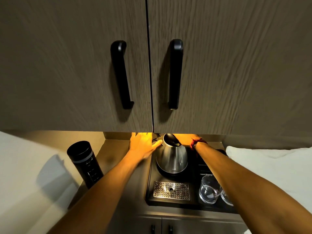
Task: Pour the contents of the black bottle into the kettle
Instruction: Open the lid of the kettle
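We have both hands up at the steel kettle [172, 157] on its black tray [150, 186]: our left hand [143, 143] lies open with fingertips against the spout side, and our right hand [183, 140] is at the lid or handle, though we cannot tell whether it grips. The black bottle [85, 163] stands untouched at the kettle's nine o'clock; it looks rigid, smooth and probably weighty, so we would wrap its mid-body. Two fragile glasses [209, 189] crowd the tray at five o'clock, and the overhead cabinet [76, 65] leaves little tilting room.

The kettle [172, 159] stands on the tray [150, 188], with the bottle [85, 163] to its left.
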### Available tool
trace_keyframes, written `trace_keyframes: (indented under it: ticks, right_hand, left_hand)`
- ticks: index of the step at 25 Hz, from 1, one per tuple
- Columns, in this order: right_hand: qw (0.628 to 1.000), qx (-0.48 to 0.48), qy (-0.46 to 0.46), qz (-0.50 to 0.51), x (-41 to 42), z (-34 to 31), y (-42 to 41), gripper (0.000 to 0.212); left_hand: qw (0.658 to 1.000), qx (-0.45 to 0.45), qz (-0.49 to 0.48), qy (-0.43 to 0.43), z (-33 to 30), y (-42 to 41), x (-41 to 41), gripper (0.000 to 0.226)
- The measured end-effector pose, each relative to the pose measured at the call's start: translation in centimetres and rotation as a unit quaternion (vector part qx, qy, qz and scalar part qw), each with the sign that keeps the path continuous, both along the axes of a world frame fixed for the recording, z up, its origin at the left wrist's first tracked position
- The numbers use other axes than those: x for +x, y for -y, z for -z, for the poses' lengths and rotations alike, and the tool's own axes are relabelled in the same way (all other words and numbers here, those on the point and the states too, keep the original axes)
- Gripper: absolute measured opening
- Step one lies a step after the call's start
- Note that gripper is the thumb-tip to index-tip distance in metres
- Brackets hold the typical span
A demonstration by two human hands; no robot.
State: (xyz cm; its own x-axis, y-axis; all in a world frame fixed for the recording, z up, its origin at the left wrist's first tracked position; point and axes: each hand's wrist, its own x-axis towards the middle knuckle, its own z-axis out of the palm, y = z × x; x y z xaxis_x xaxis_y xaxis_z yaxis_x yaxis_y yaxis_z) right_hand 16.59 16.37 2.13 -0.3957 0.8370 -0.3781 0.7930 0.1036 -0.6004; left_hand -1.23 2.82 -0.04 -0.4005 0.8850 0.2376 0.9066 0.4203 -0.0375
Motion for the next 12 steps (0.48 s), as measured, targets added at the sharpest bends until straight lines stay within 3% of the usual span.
trace_keyframes:
  ticks: [4,6,9,12]
  right_hand:
    - [0.987,-0.085,-0.11,0.082,3.3,2.6,-2.7,0.039]
    - [0.991,-0.062,-0.097,0.068,3.0,2.5,-2.8,0.02]
    - [0.987,-0.001,-0.153,0.058,1.9,1.4,-1.7,0.031]
    - [0.988,0.057,-0.143,0.026,2.2,0.9,-1.2,0.031]
  left_hand:
    - [1.0,-0.003,-0.002,-0.004,-0.3,0.1,-0.1,0.069]
    - [1.0,0.002,0.002,0.001,-0.2,0.2,0.0,0.069]
    - [1.0,-0.01,0.0,0.016,0.2,0.4,-0.1,0.071]
    - [1.0,-0.016,0.004,0.015,0.8,0.8,0.0,0.077]
